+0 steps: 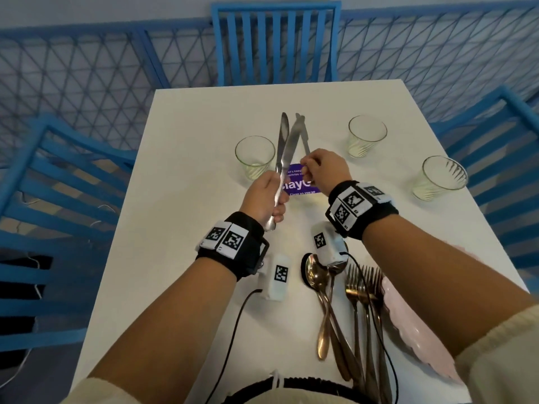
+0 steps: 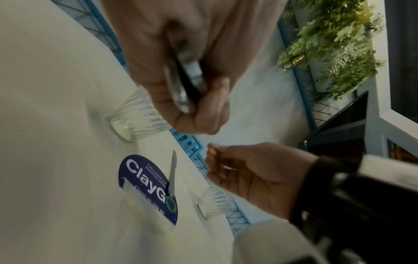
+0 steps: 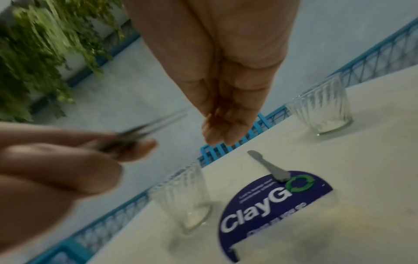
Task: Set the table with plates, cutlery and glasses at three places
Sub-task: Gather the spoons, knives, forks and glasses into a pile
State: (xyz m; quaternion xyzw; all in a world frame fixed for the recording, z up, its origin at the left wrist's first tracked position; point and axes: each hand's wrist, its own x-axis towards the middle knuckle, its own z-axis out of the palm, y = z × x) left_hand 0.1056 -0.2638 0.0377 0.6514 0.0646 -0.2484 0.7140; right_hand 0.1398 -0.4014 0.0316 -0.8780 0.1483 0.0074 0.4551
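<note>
My left hand grips two silver knives by their handles, blades fanned out and pointing away over the white table. The left wrist view shows both handle ends inside the curled fingers. A third knife lies flat with its handle on a purple sticker. My right hand hovers just above that knife with straight fingers, holding nothing. Three ribbed glasses stand upright: centre left, far right of centre and near the right edge.
Gold spoons and forks lie bunched at the near edge beside stacked pink plates, partly under my right forearm. Blue chairs stand at the far side, left and right. Sensor cables trail from my wrists.
</note>
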